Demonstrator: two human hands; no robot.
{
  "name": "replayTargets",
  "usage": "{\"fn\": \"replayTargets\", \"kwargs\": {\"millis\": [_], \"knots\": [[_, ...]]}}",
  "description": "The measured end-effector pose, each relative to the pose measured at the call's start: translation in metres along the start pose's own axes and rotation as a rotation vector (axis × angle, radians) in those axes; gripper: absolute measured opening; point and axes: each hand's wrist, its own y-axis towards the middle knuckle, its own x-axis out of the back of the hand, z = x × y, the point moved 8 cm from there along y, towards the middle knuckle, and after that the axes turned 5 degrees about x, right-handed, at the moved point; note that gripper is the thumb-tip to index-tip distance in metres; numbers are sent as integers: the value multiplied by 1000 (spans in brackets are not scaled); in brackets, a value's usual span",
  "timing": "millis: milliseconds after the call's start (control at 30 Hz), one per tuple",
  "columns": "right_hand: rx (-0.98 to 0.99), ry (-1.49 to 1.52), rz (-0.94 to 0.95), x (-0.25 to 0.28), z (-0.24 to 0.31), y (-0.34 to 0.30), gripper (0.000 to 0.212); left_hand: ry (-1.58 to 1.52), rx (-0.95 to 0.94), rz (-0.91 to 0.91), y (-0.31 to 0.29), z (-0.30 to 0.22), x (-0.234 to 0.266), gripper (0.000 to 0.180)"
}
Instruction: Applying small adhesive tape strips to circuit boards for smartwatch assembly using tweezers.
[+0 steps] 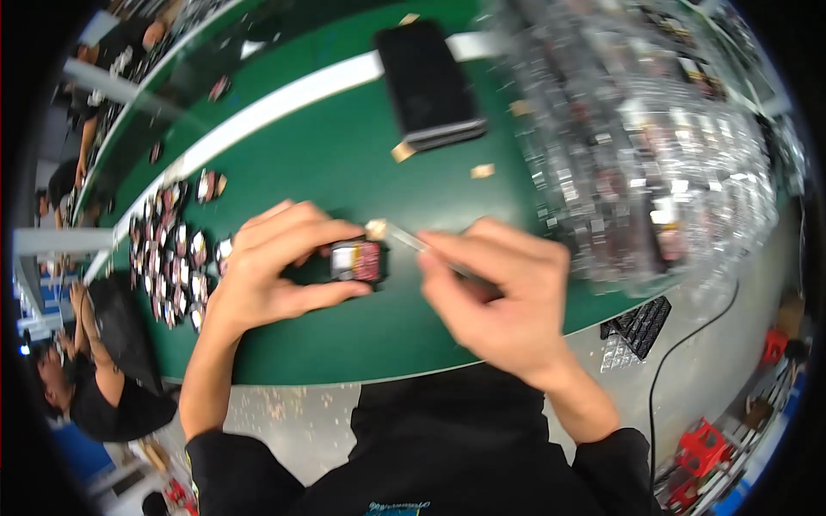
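Observation:
My left hand point(271, 262) grips a small black electronic module point(358, 261) between thumb and fingers, just above the green tabletop. Its upward face has a white and yellow patch beside a pinkish-red, speckled area. Closed round a pair of thin metal tweezers point(406, 237), my right hand point(508, 297) is to the right of the module. A small tan piece point(377, 229) is at the tweezers' tip, by the module's upper right corner; whether it touches the module I cannot tell. Motion blurs the tweezers slightly.
Many similar modules point(172, 258) cluster on the table's left. A black box-shaped object point(430, 86) lies at the back, near loose tan pieces point(483, 171). Stacked clear plastic trays point(637, 155) fill the right side. Other people sit beyond the left end; a cable point(667, 361) hangs at right.

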Motion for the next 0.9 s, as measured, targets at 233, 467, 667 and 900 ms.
{"fn": "replayTargets", "kwargs": {"millis": [233, 467, 667, 900], "knots": [[42, 102, -30, -6, -3, -11, 19, -258, -106, -218, 74, -14, 56, 56], [44, 111, 20, -6, 1, -14, 21, -3, -312, -23, 254, -103, 29, 45], [3, 121, 81, -12, 0, -11, 21, 160, -328, 77, 344, -84, 12, 53], [45, 122, 122, -22, 1, -11, 21, 105, -263, 13, 312, -56, 38, 50]]}}
